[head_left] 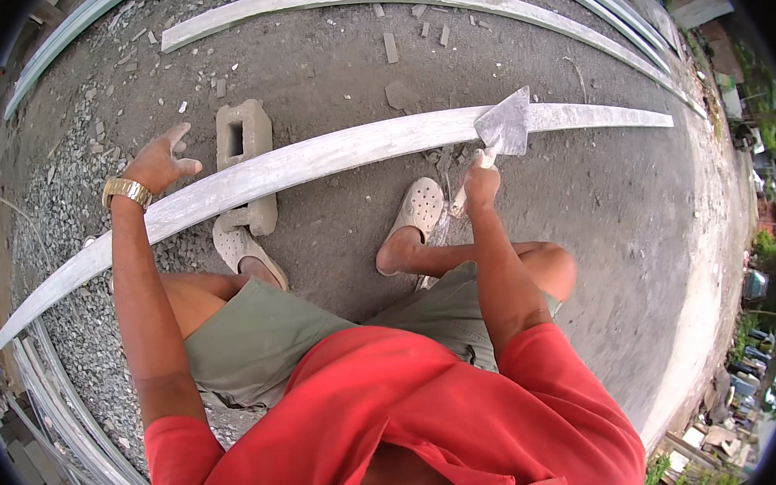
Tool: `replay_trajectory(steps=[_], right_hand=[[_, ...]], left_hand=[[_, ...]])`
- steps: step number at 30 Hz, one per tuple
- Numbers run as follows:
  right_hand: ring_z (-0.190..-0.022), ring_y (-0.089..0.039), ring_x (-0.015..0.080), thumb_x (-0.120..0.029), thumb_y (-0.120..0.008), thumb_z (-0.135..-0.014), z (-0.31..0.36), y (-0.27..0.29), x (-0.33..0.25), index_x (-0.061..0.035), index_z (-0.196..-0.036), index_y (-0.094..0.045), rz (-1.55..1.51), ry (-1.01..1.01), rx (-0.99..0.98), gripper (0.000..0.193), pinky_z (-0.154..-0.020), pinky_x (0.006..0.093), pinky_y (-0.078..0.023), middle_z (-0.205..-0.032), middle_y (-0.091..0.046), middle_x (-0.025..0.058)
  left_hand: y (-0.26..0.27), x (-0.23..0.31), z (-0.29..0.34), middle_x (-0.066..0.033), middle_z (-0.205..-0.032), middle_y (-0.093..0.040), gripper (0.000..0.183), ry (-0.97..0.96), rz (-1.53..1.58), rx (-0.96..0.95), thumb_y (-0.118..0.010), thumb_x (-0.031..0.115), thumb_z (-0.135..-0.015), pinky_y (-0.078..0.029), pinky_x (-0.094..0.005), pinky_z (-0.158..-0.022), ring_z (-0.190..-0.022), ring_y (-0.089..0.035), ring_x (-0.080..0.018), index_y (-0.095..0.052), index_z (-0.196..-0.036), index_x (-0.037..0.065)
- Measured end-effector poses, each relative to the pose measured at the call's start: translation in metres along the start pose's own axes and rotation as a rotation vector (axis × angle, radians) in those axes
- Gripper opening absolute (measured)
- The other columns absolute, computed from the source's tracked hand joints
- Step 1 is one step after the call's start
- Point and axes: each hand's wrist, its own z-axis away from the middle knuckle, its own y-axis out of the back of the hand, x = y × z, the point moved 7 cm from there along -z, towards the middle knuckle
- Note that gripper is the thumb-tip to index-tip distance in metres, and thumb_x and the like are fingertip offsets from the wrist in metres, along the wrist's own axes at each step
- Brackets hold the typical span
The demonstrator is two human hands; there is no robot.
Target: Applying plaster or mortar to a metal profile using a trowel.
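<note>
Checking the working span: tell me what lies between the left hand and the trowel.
Head view: only the long grey plank, running from the left hand to the trowel; a concrete block sits under it.

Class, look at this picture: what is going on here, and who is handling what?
A person in a red shirt crouches on gravelly ground over a long pale strip that rests on a concrete block. The right hand grips a trowel with its blade laid on the strip. The left hand, with a gold watch on the wrist, is spread open just beside the strip's far edge; whether it touches is unclear. More strips lie beyond, and small rubble is scattered about.
</note>
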Motion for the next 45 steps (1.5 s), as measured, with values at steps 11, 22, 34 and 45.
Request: replay_trajectory(steps=[11,22,34,45], right_hand=[[-0.083,-0.061,0.045,-0.041,-0.058,-0.088,0.088,-0.071,-0.031,0.0032,-0.094,-0.057,0.428,0.293,-0.263,0.045,-0.073,0.0481,-0.047,-0.084,-0.063,0.0275],[-0.075,-0.063,0.0415,-0.038,-0.056,-0.09,-0.017,-0.029,0.032,0.0072,-0.087,-0.058,0.112,0.051,-0.013,0.045,-0.065,0.0458,-0.048,-0.077,-0.064,0.025],[-0.082,-0.064,0.0406,-0.039,-0.056,-0.089,-0.06,0.017,0.034,0.0076,-0.092,-0.061,0.219,-0.048,0.025,0.047,-0.072,0.0461,-0.049,-0.083,-0.065,0.0257],[-0.087,-0.061,0.0459,-0.044,-0.056,-0.087,0.092,-0.062,-0.044,0.0052,-0.095,-0.058,0.501,0.274,-0.294,0.05,-0.079,0.0493,-0.047,-0.086,-0.063,0.03]], left_hand=[[-0.006,0.013,-0.003,-0.0223,-0.124,-0.057,0.082,-0.009,-0.04,-0.036,-0.074,0.029,-0.072,-0.041,-0.0395,-0.099,-0.117,-0.054,-0.0325,-0.035,-0.142,0.011],[-0.001,0.014,-0.012,-0.0248,-0.124,-0.056,0.085,0.068,-0.027,-0.048,-0.074,0.031,-0.071,-0.042,-0.0383,-0.098,-0.117,-0.054,-0.0326,-0.035,-0.142,0.008],[0.005,0.043,-0.017,-0.0252,-0.129,-0.052,0.081,-0.103,0.048,0.012,-0.073,0.027,-0.072,-0.039,-0.0379,-0.1,-0.12,-0.052,-0.0325,-0.036,-0.141,0.007],[-0.004,0.042,-0.023,-0.025,-0.125,-0.055,0.084,-0.048,-0.019,-0.037,-0.074,0.028,-0.071,-0.041,-0.0381,-0.099,-0.117,-0.054,-0.0333,-0.035,-0.142,0.006]])
